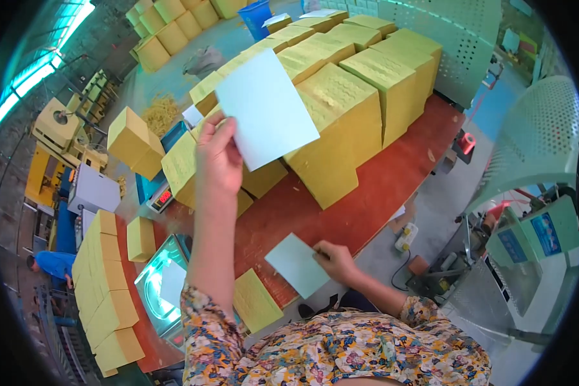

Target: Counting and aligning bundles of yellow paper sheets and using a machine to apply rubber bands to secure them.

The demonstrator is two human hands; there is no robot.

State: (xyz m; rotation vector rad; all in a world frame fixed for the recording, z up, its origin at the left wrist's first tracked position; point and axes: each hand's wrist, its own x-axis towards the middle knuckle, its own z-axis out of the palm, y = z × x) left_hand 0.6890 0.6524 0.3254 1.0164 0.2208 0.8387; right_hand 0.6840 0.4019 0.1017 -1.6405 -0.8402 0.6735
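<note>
My left hand (220, 151) is raised over the table and closed on the lower left edge of a pale bluish-white paper sheet (267, 106). The sheet partly covers the yellow stacks behind it. Lower down, near the table's front edge, my right hand (334, 261) pinches the right side of a second pale sheet (296, 264). Just left of that sheet lies a yellow paper piece (257, 301), whose thickness I cannot make out. My left forearm passes in front of part of the table.
Tall yellow paper stacks (334, 167) crowd the far side of the red table (392, 193). A shiny metal tray (164, 283) lies left, near a digital scale (162, 199) and more yellow stacks (106, 289). A green perforated chair (534, 141) stands right. A person in blue (51, 264) is far left.
</note>
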